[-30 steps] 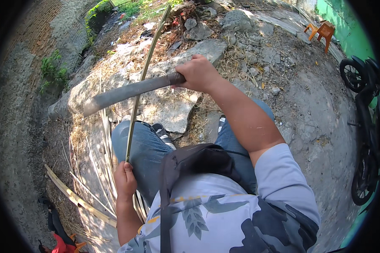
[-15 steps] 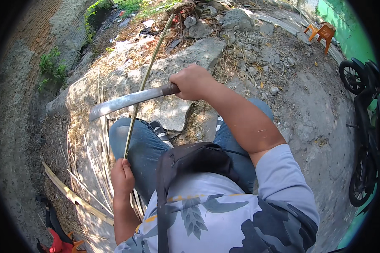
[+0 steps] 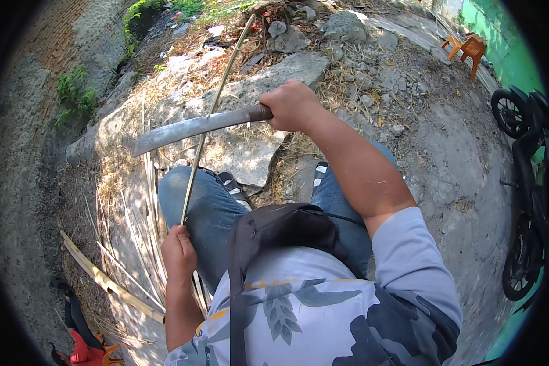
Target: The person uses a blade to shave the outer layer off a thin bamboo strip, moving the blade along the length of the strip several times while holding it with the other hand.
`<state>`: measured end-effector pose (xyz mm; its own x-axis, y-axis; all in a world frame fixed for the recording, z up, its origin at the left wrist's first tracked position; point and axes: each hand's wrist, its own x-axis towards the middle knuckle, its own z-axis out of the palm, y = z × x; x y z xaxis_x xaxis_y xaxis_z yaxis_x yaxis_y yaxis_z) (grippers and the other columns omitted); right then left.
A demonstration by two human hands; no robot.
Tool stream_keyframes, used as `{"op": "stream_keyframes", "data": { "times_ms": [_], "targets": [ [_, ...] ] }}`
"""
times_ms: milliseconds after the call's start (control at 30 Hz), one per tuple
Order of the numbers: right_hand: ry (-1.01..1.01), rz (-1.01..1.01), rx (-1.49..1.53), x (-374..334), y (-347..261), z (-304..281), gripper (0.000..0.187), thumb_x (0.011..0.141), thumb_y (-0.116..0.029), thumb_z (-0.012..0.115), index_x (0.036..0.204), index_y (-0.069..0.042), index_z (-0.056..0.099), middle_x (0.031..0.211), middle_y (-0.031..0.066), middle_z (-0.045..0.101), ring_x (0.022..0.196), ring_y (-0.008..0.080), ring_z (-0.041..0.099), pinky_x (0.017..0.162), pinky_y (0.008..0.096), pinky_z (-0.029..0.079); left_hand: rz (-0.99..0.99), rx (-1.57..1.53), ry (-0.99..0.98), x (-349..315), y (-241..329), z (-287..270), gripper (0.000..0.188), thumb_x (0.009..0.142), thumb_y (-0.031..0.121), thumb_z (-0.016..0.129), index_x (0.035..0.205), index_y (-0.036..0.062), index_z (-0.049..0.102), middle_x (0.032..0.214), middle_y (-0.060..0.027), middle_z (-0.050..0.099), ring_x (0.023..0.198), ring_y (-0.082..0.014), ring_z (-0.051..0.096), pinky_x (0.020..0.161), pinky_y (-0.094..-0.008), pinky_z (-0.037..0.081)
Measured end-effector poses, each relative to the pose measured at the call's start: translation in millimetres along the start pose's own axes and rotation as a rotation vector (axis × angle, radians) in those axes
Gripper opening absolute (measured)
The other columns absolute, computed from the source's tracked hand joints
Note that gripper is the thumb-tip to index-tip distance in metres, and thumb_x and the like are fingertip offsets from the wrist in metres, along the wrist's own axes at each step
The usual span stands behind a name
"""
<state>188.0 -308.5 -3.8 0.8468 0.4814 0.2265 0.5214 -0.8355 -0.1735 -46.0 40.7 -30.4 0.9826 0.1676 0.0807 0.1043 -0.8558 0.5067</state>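
My right hand [image 3: 293, 105] is wrapped round the dark handle of a machete [image 3: 174, 133]. Its broad, worn blade points left and lies across a long, thin bamboo strip [image 3: 196, 163], touching it partway along. The lower end of that strip is gripped in my left hand [image 3: 179, 251], thumb on top, beside my left knee. From there the strip slants up and away, its far end over the rubble ahead. Whether the blade edge has bitten into the strip cannot be made out.
Several pale split strips [image 3: 141, 238] and a thicker split bamboo piece [image 3: 110, 283] lie at my left. A stone slab [image 3: 244, 161] is before my feet. A motorcycle [image 3: 521, 183] and orange chair [image 3: 470, 50] stand right. A person in red [image 3: 82, 348] is at lower left.
The machete and my right hand have moved slightly up and away along the strip, toward its far end. My left hand keeps its hold in nearly the same place.
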Motion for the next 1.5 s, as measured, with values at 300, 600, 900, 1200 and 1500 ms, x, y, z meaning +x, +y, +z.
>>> {"op": "stream_keyframes", "data": {
  "times_ms": [300,600,900,1200,1500],
  "targets": [
    [-0.094,-0.311,-0.021,2,-62,16,0.012,0.074,-0.026,0.071,0.082,-0.018,0.067,0.076,0.0041,0.070,0.076,0.0260,0.070,0.083,0.0382,0.049,-0.023,0.034,0.000,0,4,0,0.046,0.109,0.037,0.039,0.085,0.0012,0.056,0.069,-0.0212,0.058,0.065,-0.0436,0.058,0.060,-0.0474,0.043],
    [-0.057,0.146,0.020,1,2,1,0.020,0.079,-0.026,0.070,0.097,-0.019,0.071,0.095,0.0055,0.073,0.093,0.0278,0.071,0.089,0.0428,0.053,0.034,-0.002,0.010,0,1,1,0.044,0.109,0.034,0.042,0.084,0.0005,0.056,0.068,-0.0204,0.056,0.063,-0.0411,0.056,0.059,-0.0455,0.042],
    [-0.057,-0.244,-0.014,5,-41,13,0.014,0.073,-0.027,0.071,0.084,-0.019,0.067,0.077,0.0038,0.070,0.077,0.0256,0.070,0.083,0.0379,0.049,0.028,-0.008,0.038,0,4,3,0.046,0.110,0.035,0.040,0.084,0.0003,0.055,0.067,-0.0201,0.055,0.061,-0.0392,0.055,0.058,-0.0446,0.041],
    [0.137,0.286,0.259,0,54,-5,0.020,0.077,-0.028,0.074,0.090,-0.013,0.070,0.085,0.0130,0.071,0.087,0.0341,0.070,0.074,0.0471,0.055,0.046,-0.096,0.036,-1,-3,4,0.051,0.109,0.040,0.040,0.082,0.0000,0.055,0.065,-0.0174,0.053,0.059,-0.0338,0.053,0.057,-0.0423,0.040],
    [0.072,0.183,0.119,-4,17,-6,0.019,0.077,-0.029,0.072,0.087,-0.013,0.069,0.083,0.0126,0.071,0.083,0.0357,0.070,0.077,0.0491,0.055,-0.012,-0.078,0.021,0,-1,1,0.050,0.109,0.038,0.040,0.082,-0.0005,0.056,0.065,-0.0146,0.053,0.060,-0.0289,0.052,0.059,-0.0396,0.041]
  ]
}}
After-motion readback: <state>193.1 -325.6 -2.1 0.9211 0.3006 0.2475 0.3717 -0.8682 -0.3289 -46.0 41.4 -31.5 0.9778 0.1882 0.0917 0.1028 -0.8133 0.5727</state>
